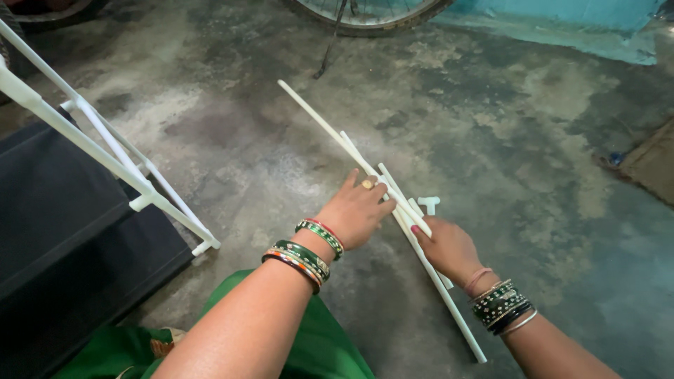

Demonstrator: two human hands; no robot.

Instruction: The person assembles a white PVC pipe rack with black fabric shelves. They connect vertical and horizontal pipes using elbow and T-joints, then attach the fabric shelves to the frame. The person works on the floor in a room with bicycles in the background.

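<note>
Several thin white plastic rods (317,119) lie in a loose bundle on the concrete floor, running from upper left to lower right. My left hand (357,210), with a gold ring and green and red bangles on the wrist, rests on the middle of the bundle with fingers curled over a shorter rod (406,209). Just to its right, my right hand (447,249) grips the rods lower down, fingers wrapped around them. A small white T-shaped connector (429,203) lies on the floor just beyond the right hand.
A partly built white rod frame (123,165) with black fabric shelves (63,231) stands at the left. A bicycle wheel (368,12) and kickstand are at the top. A blue wall base runs along the top right, and my green garment (281,351) is at the bottom.
</note>
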